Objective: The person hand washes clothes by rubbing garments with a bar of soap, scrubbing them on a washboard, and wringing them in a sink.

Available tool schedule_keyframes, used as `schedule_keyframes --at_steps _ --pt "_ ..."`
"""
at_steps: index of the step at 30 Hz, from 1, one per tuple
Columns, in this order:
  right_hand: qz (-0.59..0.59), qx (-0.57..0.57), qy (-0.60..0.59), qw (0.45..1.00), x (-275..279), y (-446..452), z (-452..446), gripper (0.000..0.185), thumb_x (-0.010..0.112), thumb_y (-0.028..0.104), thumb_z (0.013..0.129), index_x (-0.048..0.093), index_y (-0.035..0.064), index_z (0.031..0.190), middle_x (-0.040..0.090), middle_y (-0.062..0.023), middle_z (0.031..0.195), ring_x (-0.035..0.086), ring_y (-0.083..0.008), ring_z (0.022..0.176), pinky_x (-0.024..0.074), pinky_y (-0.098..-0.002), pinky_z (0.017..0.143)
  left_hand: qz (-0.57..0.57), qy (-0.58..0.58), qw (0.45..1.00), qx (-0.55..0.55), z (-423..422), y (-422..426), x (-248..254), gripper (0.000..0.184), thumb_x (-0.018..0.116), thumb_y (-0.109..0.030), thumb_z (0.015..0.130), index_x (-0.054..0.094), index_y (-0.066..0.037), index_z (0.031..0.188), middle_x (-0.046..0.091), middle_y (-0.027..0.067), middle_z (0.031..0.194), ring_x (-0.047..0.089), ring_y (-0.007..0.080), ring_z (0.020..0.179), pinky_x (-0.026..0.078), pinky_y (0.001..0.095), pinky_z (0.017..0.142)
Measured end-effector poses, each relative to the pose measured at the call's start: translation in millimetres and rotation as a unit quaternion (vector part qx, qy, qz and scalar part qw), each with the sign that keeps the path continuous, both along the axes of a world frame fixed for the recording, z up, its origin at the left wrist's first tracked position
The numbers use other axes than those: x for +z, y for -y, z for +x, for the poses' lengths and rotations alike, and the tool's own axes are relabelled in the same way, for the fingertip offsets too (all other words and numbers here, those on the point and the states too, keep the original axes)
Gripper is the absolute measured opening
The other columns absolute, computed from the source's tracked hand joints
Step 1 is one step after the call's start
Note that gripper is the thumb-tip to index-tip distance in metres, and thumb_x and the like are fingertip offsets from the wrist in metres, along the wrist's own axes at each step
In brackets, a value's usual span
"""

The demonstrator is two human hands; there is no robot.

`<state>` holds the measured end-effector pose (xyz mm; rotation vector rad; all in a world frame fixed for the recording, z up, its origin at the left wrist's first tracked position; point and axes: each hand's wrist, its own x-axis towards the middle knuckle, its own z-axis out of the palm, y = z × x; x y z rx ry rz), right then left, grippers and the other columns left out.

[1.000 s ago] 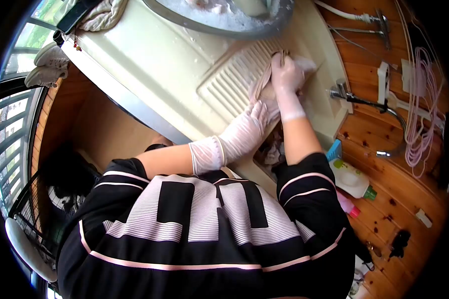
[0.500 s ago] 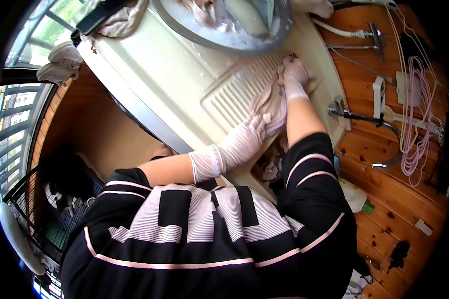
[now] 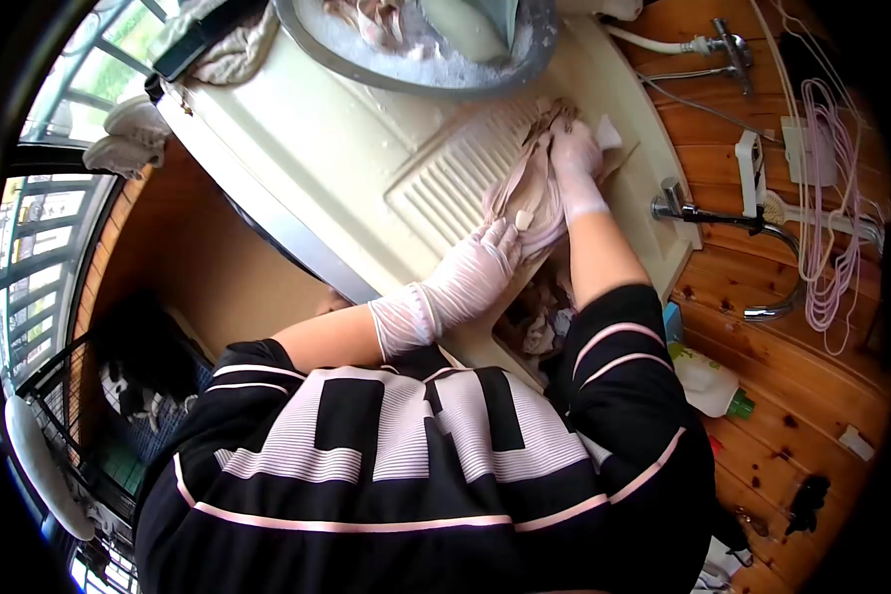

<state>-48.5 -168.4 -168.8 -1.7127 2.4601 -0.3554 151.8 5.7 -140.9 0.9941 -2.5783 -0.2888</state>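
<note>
Cloth point(image 3: 522, 183) has spread beside the right fingers point(image 3: 566, 135).

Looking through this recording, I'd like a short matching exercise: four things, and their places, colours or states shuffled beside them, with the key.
1. cloth
2. basin
3. cord
4. bottle

A. pink, in loops
B. white, with a green cap
C. touched by the left hand and right hand
D. grey, with suds inside

Pairs: 1-C, 2-D, 3-A, 4-B

Both hands point(image 3: 473, 272) reach forward, the right point(image 3: 575, 153) farther.
</note>
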Motion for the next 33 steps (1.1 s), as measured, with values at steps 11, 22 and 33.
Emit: schedule_keyframes --at_steps 11,22,33 --pt "-0.009 0.001 -0.062 0.998 15 -23 -21 0.048 0.044 0.042 0.09 0.066 0.0034 0.107 0.064 -0.0253 0.101 0.062 -0.0423 0.089 0.0483 -0.0491 0.083 0.045 -0.036 0.998 -0.038 -2 1 14 0.037 0.052 -0.015 0.082 0.057 0.002 0.114 0.055 0.018 0.12 0.049 0.0332 0.119 0.043 0.0371 0.099" --pt "-0.259 0.175 0.071 0.947 55 -138 -40 0.023 0.067 0.014 0.079 0.061 0.0039 0.098 0.061 -0.015 0.097 0.059 -0.0286 0.092 0.0482 -0.0378 0.08 0.051 -0.137 0.986 -0.081 6 16 -1 0.016 0.059 -0.009 0.076 0.062 -0.004 0.09 0.061 0.012 0.103 0.057 0.0302 0.101 0.05 0.0379 0.084" --pt "0.043 0.186 0.441 0.877 44 -125 0 0.013 0.059 -0.003 0.08 0.066 0.0035 0.088 0.066 -0.0029 0.085 0.06 -0.0149 0.074 0.0497 -0.0304 0.069 -0.046 0.044 0.996 -0.068 -1 11 14 0.026 0.055 -0.013 0.076 0.058 -0.007 0.101 0.06 0.0119 0.09 0.059 0.0298 0.082 0.047 0.0415 0.07"
